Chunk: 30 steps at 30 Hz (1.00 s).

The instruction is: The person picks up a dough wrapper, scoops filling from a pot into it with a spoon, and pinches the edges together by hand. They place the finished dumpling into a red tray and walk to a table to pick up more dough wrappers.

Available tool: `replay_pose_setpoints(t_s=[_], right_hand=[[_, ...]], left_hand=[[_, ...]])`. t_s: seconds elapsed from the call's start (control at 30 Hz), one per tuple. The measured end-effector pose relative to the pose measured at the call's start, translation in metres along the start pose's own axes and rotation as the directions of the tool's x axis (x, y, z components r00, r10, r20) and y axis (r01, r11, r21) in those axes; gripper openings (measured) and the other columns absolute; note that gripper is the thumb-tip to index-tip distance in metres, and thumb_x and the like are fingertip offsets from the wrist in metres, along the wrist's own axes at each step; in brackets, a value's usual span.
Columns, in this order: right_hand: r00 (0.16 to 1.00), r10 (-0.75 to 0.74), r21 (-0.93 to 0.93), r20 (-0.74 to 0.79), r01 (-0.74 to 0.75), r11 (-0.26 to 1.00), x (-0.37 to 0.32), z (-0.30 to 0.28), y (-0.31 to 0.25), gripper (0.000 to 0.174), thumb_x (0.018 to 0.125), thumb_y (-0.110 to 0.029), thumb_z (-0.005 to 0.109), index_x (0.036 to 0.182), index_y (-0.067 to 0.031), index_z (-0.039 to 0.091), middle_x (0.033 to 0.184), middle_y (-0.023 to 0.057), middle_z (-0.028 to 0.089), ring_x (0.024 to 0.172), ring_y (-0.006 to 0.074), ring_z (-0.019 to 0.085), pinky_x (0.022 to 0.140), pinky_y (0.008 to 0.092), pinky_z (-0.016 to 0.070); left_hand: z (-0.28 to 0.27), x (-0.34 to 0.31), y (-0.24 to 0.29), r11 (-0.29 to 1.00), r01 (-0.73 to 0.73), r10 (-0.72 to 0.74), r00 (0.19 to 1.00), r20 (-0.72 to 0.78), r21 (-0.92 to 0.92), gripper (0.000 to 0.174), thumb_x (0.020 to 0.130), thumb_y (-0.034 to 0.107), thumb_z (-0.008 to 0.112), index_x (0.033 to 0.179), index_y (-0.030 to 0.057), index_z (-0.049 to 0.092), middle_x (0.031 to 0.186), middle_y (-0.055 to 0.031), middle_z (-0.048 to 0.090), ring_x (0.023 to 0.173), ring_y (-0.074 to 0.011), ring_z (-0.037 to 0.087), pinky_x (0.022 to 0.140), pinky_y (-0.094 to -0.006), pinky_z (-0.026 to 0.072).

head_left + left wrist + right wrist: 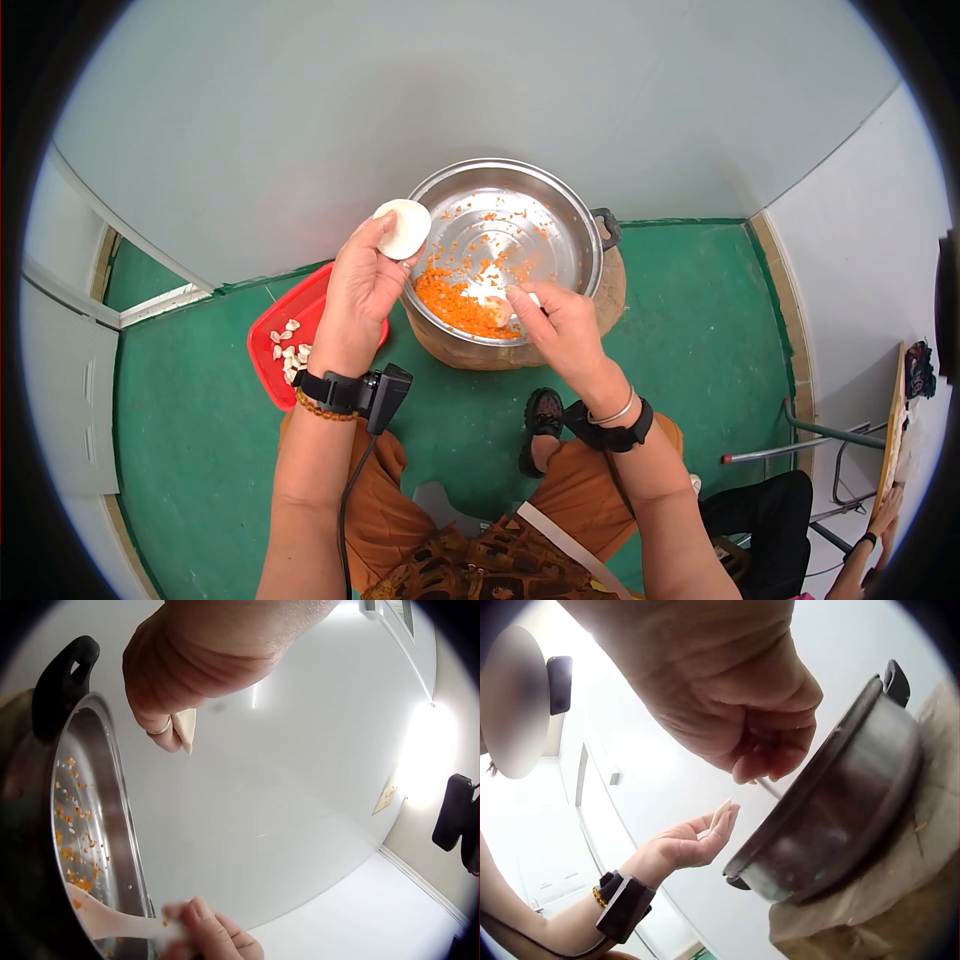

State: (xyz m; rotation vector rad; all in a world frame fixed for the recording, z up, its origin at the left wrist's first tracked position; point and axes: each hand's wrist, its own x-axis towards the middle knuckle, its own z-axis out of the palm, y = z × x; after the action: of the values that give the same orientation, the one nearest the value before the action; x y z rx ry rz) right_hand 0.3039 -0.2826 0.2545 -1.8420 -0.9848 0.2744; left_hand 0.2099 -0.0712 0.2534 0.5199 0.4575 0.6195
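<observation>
My left hand point(362, 290) pinches a round white dumpling wrapper point(405, 230) between thumb and fingers, raised above the left rim of a steel pot point(590, 225). In the left wrist view a pale edge of it shows under the fingers. My right hand point(565, 328) grips the handle of a white spoon point(112, 921), whose bowl dips inside the pot. Finely chopped orange filling point(448, 300) lies heaped at the pot's near left side, with scattered bits across the bottom. From the right wrist view, my right fingers are curled near the pot's rim.
Beneath the pot is a round wooden block point(616, 285). A red tray point(262, 345) with several small white dumplings point(290, 352) stands on the green floor at the left, partly behind my left forearm. Another person's hand point(885, 515) rests near a board at the far right.
</observation>
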Motion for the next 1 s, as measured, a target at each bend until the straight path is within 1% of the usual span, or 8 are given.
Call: replay_pose_setpoints(t_s=[0.1,0.2,0.3,0.4,0.5,0.6,0.9,1.0], right_hand=[[0.982,0.185,0.151,0.039,-0.189,0.97,0.004,0.005,-0.008,0.022,0.088,-0.02,0.056,0.084,0.0001,0.064,0.057,0.006,0.057,0.047,0.0105,0.053,0.047,0.0255,0.0421],[0.971,0.236,0.316,0.033,-0.234,0.919,0.009,0.009,-0.001,0.024,0.089,-0.022,0.056,0.082,-0.0001,0.065,0.055,0.0,0.054,0.045,0.005,0.05,0.045,0.0219,0.0404],[0.962,0.266,0.394,0.068,-0.27,0.878,0.016,0.009,0.007,0.025,0.089,-0.022,0.056,0.081,-0.0001,0.065,0.055,-0.0022,0.053,0.045,0.0045,0.049,0.044,0.0207,0.0392],[0.967,0.242,0.402,0.085,-0.256,0.879,0.019,0.011,0.01,0.026,0.089,-0.026,0.057,0.085,-0.0013,0.066,0.056,-0.0025,0.053,0.045,0.0029,0.045,0.043,0.0182,0.0356],[0.961,0.261,0.431,0.093,-0.275,0.86,0.021,0.009,0.009,0.028,0.089,-0.027,0.058,0.085,-0.0008,0.066,0.058,-0.0024,0.053,0.047,0.003,0.045,0.045,0.0176,0.0353],[0.958,0.276,0.462,0.082,-0.282,0.841,0.024,0.003,0.013,0.029,0.089,-0.026,0.057,0.09,0.0011,0.065,0.058,-0.0015,0.052,0.046,0.0035,0.046,0.044,0.0193,0.038],[0.917,0.386,0.626,0.104,-0.362,0.691,0.026,-0.015,0.016,0.029,0.091,-0.028,0.056,0.092,0.0,0.063,0.062,-0.0021,0.05,0.05,0.0048,0.044,0.048,0.0179,0.037],[0.913,0.406,0.676,0.051,-0.33,0.658,0.027,-0.021,0.021,0.028,0.091,-0.026,0.055,0.093,0.001,0.063,0.063,-0.0011,0.05,0.05,0.005,0.044,0.048,0.0183,0.0386]], left_hand=[[0.001,-0.002,0.0,1.0,0.013,-0.013,1.0,0.004,0.016,0.029,0.084,0.006,0.058,0.11,-0.0044,0.048,0.111,-0.0155,0.056,0.104,-0.0263,0.056,0.091,-0.0392,0.0486],[0.002,-0.005,0.0,1.0,0.018,-0.018,1.0,-0.019,0.019,0.029,0.084,0.006,0.058,0.11,-0.0042,0.049,0.111,-0.0152,0.056,0.104,-0.0262,0.056,0.091,-0.0393,0.0485],[0.002,-0.006,0.001,1.0,0.014,-0.013,1.0,-0.016,0.022,0.029,0.085,0.006,0.058,0.11,-0.0039,0.049,0.111,-0.0148,0.056,0.104,-0.0259,0.056,0.091,-0.0396,0.0484],[0.001,-0.006,0.001,1.0,0.011,-0.011,1.0,-0.002,0.028,0.028,0.085,0.006,0.058,0.11,-0.0034,0.049,0.111,-0.0145,0.056,0.104,-0.0257,0.056,0.091,-0.0396,0.0484],[0.002,-0.008,0.002,0.999,0.012,-0.011,1.0,-0.021,0.042,0.028,0.085,0.006,0.058,0.11,-0.0032,0.05,0.111,-0.0146,0.056,0.104,-0.0255,0.056,0.091,-0.0394,0.0484],[0.008,-0.012,0.002,0.997,-0.005,0.006,1.0,-0.023,0.08,0.03,0.088,0.007,0.051,0.114,-0.0056,0.047,0.112,-0.0165,0.054,0.104,-0.0265,0.056,0.09,-0.0406,0.0482],[0.003,-0.008,-0.007,0.991,0.038,-0.036,0.999,-0.019,0.125,0.029,0.091,0.007,0.044,0.116,-0.008,0.045,0.113,-0.0184,0.054,0.103,-0.0274,0.056,0.087,-0.0408,0.0486],[0.002,-0.007,-0.015,0.994,0.068,-0.066,0.998,-0.023,0.08,0.028,0.091,0.007,0.042,0.115,-0.0082,0.045,0.113,-0.019,0.054,0.103,-0.0277,0.056,0.087,-0.0406,0.0487]])
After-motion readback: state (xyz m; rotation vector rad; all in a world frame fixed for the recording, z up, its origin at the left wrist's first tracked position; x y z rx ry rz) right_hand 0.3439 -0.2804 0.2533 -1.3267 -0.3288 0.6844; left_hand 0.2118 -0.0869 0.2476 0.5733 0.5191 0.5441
